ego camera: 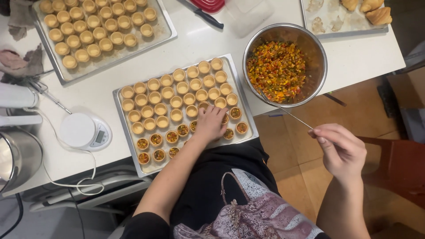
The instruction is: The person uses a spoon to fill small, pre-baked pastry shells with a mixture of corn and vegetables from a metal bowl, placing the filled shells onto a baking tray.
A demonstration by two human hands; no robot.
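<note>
A metal tray (120, 98) in front of me holds rows of small pastry cups (176, 102). The near rows are filled with a chopped orange, red and green mix (156, 139); the far rows are empty. My left hand (210, 123) rests palm down on the tray's near right part, fingers on the cups there. My right hand (341, 150) hangs off the table edge to the right and pinches the thin handle of a metal spoon (285, 110). The spoon's tip lies in a steel bowl (316, 53) holding the same chopped mix (276, 71).
A second tray (164, 27) of empty cups sits at the back left. A white kitchen scale (84, 130) with its cord, a steel pot (17, 157), a black-handled knife (206, 17), a red lid (208, 4) and a pastry tray (336, 26) lie around.
</note>
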